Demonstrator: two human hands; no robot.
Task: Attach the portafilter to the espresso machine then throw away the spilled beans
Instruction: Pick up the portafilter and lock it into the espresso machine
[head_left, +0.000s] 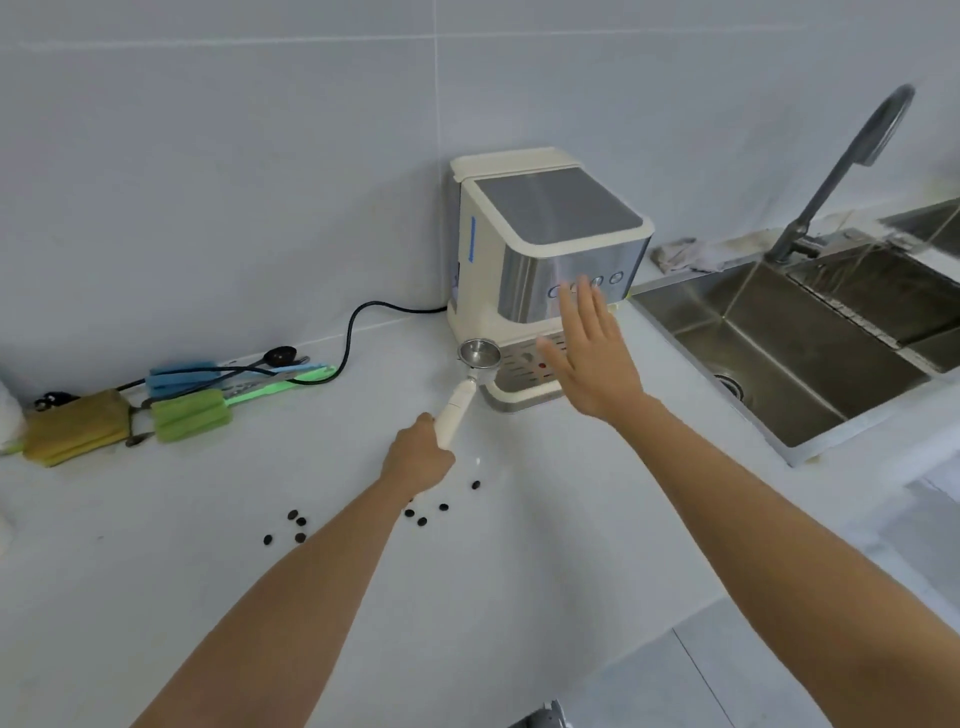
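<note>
Counter (519, 545) carries the espresso machine (550, 270) against the wall w/ its front facing out, so the group head is reachable. Right hand (592, 358) hovers flat by the front, fingers spread wide, holding nothing, prob. to steady it. Left hand (418, 460) wraps the portafilter (470, 382) handle, basket just beside the machine's left, not yet locked in. Spilled beans (358, 519) lie scattered near the left wrist.

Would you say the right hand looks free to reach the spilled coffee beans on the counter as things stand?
Probably yes. The right hand is open and empty, hovering by the espresso machine. The coffee beans lie bare on the counter, though the left hand holding the portafilter sits just above some.
</note>
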